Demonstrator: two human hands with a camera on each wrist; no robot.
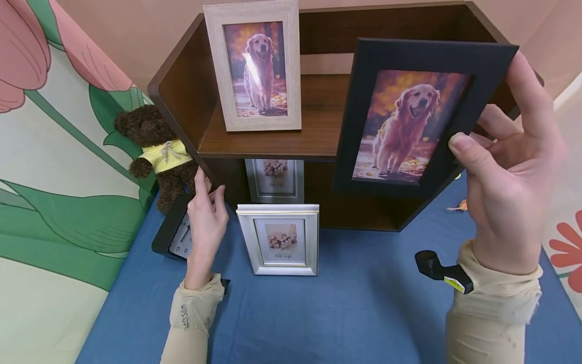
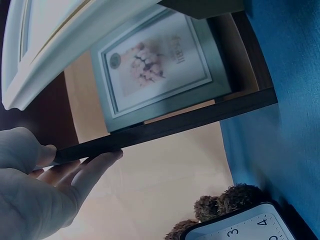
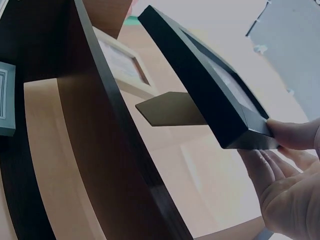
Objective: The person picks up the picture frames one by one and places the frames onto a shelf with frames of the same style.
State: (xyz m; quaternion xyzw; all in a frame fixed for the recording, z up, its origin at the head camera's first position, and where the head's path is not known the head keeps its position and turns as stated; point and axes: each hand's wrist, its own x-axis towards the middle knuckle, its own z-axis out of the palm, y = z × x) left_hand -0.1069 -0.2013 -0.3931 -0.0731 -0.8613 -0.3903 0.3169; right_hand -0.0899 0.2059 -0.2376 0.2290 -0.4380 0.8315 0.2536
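Note:
My right hand (image 1: 514, 167) pinches a black picture frame (image 1: 404, 129) by its right edge, thumb on the front and fingers behind. A dog photo fills the frame, and its stand (image 3: 172, 109) juts from the back in the right wrist view. The frame is held up in front of the right part of a dark brown wooden shelf (image 1: 268, 145). My left hand (image 1: 206, 217) grips the shelf's left side panel (image 2: 170, 126), with thumb and fingers on opposite faces of it. On the upper level stands a pale wood frame (image 1: 293, 76) with a similar dog photo.
A silver frame (image 1: 278, 270) stands on the blue cloth (image 1: 345, 303) before the shelf; a greyish frame (image 1: 297, 194) is in the lower compartment. Left of the shelf are a brown teddy bear (image 1: 168, 156) and a black-cased clock (image 1: 170, 237). A small orange thing (image 1: 462, 206) lies at right.

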